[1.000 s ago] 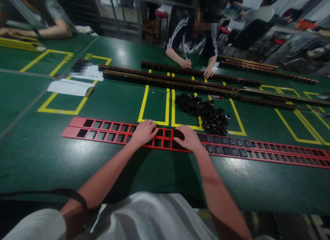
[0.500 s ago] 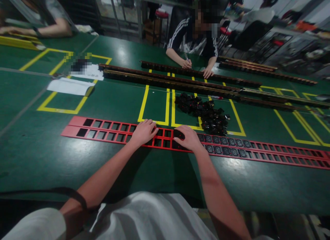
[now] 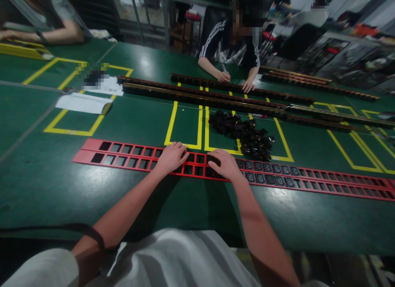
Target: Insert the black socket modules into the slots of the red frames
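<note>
Two long red slotted strips (image 3: 123,155) lie side by side across the green table in front of me. My left hand (image 3: 171,157) rests on them with fingers curled and pressed down on the strip. Just to its right, my right hand (image 3: 224,164) presses a small black socket part (image 3: 212,159) into a slot, fingers bent over it. Slots to the right of my right hand hold black sockets (image 3: 268,168); slots to the left are empty. A heap of loose black sockets (image 3: 247,133) lies just beyond my right hand.
Long dark strips (image 3: 200,98) lie across the far half of the table. A person in a striped black top (image 3: 228,44) works opposite with a pen. White papers (image 3: 83,102) lie at the left, and another person's arm (image 3: 46,34) rests at the far left.
</note>
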Demonstrator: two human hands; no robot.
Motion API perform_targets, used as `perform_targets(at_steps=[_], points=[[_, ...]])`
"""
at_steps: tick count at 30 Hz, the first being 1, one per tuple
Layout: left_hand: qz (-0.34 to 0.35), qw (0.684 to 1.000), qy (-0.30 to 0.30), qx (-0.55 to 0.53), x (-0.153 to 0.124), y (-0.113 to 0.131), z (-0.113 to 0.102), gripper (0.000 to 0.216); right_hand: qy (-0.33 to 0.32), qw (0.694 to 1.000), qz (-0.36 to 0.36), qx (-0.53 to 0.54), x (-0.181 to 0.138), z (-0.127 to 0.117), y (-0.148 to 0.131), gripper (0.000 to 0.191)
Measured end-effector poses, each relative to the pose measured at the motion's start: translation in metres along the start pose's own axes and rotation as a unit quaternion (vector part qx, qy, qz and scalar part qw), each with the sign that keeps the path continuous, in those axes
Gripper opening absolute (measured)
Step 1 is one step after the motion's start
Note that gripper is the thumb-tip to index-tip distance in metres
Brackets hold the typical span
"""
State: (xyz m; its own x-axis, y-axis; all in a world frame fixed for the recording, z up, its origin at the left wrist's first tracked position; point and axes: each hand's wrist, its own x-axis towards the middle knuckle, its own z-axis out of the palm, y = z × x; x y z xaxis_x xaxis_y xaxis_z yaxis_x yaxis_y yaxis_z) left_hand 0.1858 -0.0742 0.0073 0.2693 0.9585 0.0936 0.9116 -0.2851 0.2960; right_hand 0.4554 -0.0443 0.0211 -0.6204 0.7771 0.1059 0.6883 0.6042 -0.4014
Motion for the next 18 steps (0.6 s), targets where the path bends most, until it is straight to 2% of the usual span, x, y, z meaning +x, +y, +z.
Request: perform_targets(at_steps=[8,18], points=[[0.003,1.000,0.009,-0.011,-0.0005,-0.0004,0.0004,0.031,0.008,1.000,0.001,-0.007,0.0009,0.0036,0.0019,0.030],[0.006,1.000,0.011,-0.004,-0.0003,-0.0002,0.0006,0.031,-0.002,0.999,0.042,-0.027,0.0034,0.0045,-0.0012,0.026]])
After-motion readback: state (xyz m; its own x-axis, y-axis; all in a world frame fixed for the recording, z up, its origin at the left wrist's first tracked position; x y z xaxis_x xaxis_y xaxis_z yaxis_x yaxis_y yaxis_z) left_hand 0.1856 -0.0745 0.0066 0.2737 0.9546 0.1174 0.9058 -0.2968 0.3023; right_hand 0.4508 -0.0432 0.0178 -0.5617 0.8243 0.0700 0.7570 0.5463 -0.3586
